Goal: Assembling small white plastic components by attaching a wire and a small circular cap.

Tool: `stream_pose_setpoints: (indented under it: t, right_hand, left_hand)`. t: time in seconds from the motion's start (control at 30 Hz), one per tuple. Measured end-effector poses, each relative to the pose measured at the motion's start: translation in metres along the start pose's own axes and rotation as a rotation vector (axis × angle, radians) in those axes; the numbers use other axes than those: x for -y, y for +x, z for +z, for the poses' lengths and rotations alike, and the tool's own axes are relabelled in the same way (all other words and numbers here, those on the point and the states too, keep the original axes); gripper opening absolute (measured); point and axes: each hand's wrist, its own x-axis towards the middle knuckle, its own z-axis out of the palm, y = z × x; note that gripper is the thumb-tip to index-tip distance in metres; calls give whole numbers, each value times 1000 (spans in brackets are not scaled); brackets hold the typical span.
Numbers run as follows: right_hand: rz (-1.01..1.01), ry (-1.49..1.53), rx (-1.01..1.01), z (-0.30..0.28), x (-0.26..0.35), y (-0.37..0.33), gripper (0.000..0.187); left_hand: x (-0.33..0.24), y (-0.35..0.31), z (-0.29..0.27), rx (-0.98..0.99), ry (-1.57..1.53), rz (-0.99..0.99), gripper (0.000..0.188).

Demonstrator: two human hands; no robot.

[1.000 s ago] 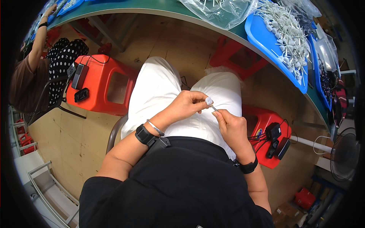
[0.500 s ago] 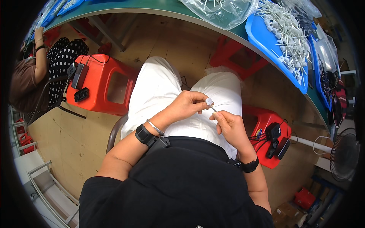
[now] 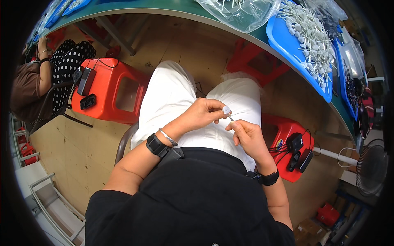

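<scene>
Over the lap, well clear of the bench [image 3: 172, 10] edge, the left hand [image 3: 201, 115] pinches the white cap [image 3: 226, 110] while the right hand [image 3: 246, 135] grips its thin stem [image 3: 231, 118], slanting down-right between both hands.

**Hidden, cut off, too small to tell**

Small white piece [image 3: 226, 110] pinched in left hand [image 3: 203, 115]: too small to identify, mostly covered by fingertips. Thin stem [image 3: 231, 118] vanishing into right hand [image 3: 246, 137]; lower end unseen. Clear plastic bag [image 3: 242, 12] and blue tray [image 3: 295, 49] cut off at top edge. Fan [image 3: 371, 172] clipped by dark rim. Seated co-worker [image 3: 30, 88] partly lost at left rim.
</scene>
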Motion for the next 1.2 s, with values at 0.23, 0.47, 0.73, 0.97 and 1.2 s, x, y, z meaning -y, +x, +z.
stream_pose_setpoints:
  t: [0.23,0.47,0.73,0.97,1.2]
  right_hand:
    - [-522,-860,-371,8,1,0,19]
    - [-599,-1010,-434,3,6,-4,17]
    - [-657,-1111,-450,2,5,-2,18]
    - [-708,-1240,-478,2,6,-2,23]
    - [-776,-1322,-505,2,5,-2,24]
  left_hand:
    - [0,0,0,5,-43,-3,17]
    - [-5,0,1,26,-100,-18,20]
    - [-2,1,2,28,-35,-15,21]
    - [-1,0,1,60,-27,-41,19]
    - [2,0,0,94,-65,-61,19]
